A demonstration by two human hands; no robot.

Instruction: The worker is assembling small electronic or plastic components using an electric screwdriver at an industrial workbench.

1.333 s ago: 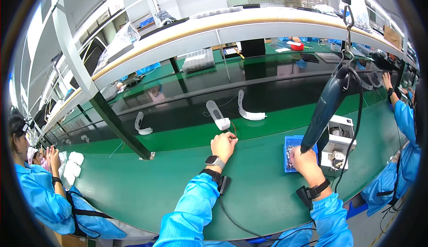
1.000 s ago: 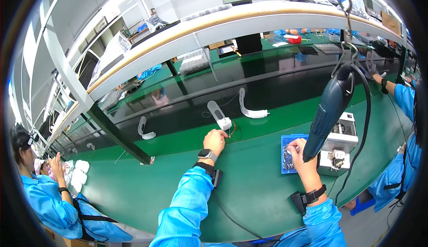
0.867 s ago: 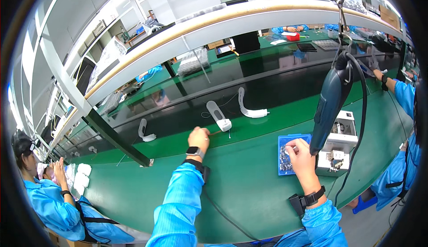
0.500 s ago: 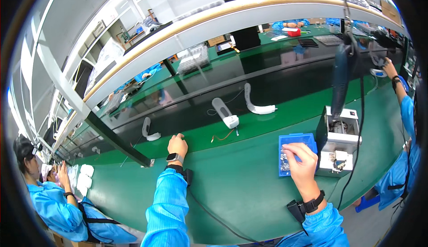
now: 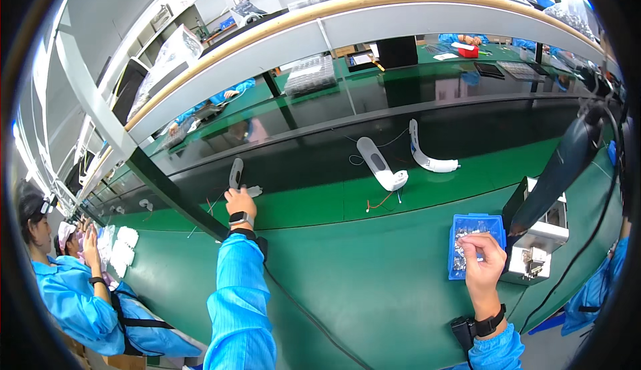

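Observation:
At the left, my left hand (image 5: 241, 203), with a watch on its wrist, reaches to the bend of a white-and-grey curved device (image 5: 236, 172) lying on the dark belt. Its fingertips are partly hidden there, so I cannot tell whether they grip it. My right hand (image 5: 485, 258) is closed in a pinch above the front of a blue tray (image 5: 495, 221) of small metal parts (image 5: 461, 260). What the pinch holds, if anything, is too small to make out. Two similar devices, a middle one (image 5: 377, 163) with thin wires and a right one (image 5: 433, 161), lie farther right.
A metal box-shaped machine (image 5: 546, 240) stands right of the tray, with a dark hanging tool (image 5: 559, 173) in front of it. A dark slanted post (image 5: 170, 193) stands left of my left hand. A co-worker in blue (image 5: 73, 283) sits at the left. A cable crosses the green table (image 5: 374, 276).
My left hand has gone left and away from me to the leftmost device. My right hand stays over the tray, its fingers now drawn together. The view has shifted.

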